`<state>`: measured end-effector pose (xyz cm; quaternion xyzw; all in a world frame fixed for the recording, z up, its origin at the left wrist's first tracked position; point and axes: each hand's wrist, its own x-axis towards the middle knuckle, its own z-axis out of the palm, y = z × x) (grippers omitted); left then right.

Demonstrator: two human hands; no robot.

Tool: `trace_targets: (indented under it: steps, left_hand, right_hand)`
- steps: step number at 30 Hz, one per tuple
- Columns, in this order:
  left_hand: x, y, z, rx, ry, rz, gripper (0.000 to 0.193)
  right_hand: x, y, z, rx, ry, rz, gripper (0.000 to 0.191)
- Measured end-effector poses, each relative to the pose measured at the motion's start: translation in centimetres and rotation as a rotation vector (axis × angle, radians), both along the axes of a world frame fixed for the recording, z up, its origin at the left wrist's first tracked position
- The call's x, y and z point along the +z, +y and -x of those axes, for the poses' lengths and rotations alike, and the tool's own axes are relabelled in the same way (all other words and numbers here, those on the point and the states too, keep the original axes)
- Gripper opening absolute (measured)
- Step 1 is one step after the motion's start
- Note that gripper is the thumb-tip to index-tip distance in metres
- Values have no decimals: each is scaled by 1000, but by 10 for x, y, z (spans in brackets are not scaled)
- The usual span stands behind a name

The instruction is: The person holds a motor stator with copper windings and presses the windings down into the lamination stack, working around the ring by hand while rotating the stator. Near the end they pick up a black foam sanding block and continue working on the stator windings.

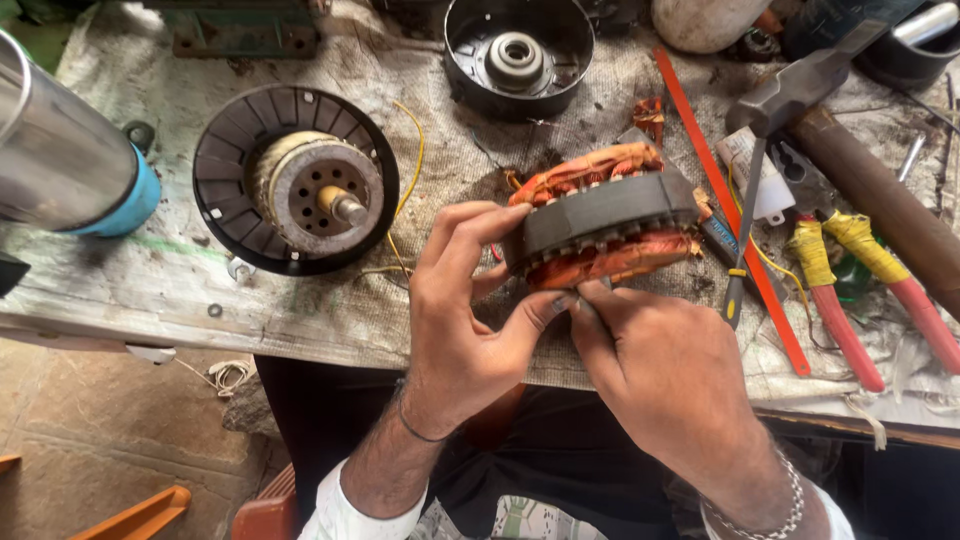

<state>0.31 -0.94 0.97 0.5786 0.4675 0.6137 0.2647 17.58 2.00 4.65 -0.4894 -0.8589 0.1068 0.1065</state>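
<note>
— How much room is there on the bench?

— Little. The workbench (150, 280) ends just below the hands, its near edge running across the frame. To the left stands a black finned rotor housing (296, 178) with its shaft pointing up; farther left a shiny metal cylinder with a blue band (60, 160) reaches in from the frame edge. At the top sits a round black end cover (518, 52) with a bearing at its centre. To the right lie an orange-red flat strip (730, 205), a screwdriver (742, 235), pliers with red and yellow grips (850, 290) and a hammer (850, 130), all close together. The only bare cloth is between the rotor housing and the hands.

— And the wound piece?

— The stator (600, 215), a dark steel ring with orange copper windings bulging above and below, is held up over the bench near its front edge, tilted on its side.

— How do the hands sit?

— The left hand (465, 320) clamps it from the left, fingers over the top, thumb beneath. The right hand (665, 375) is just beside it, fingertips pinched at the lower windings, touching the left thumb.
</note>
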Motion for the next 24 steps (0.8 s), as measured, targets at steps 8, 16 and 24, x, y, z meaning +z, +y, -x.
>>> trace_targets:
  steps: [8,16,24]
  left_hand:
    - [-5,1,-1,-12,-56,-13,55]
    - [-5,0,-1,-9,-31,-16,57]
    - [-6,0,-2,-18,-30,12,57]
  right_hand:
    - [28,0,-10,-29,-21,54,34]
    - [13,7,-6,-50,76,-18,26]
    - [4,8,1,-1,68,-64,22]
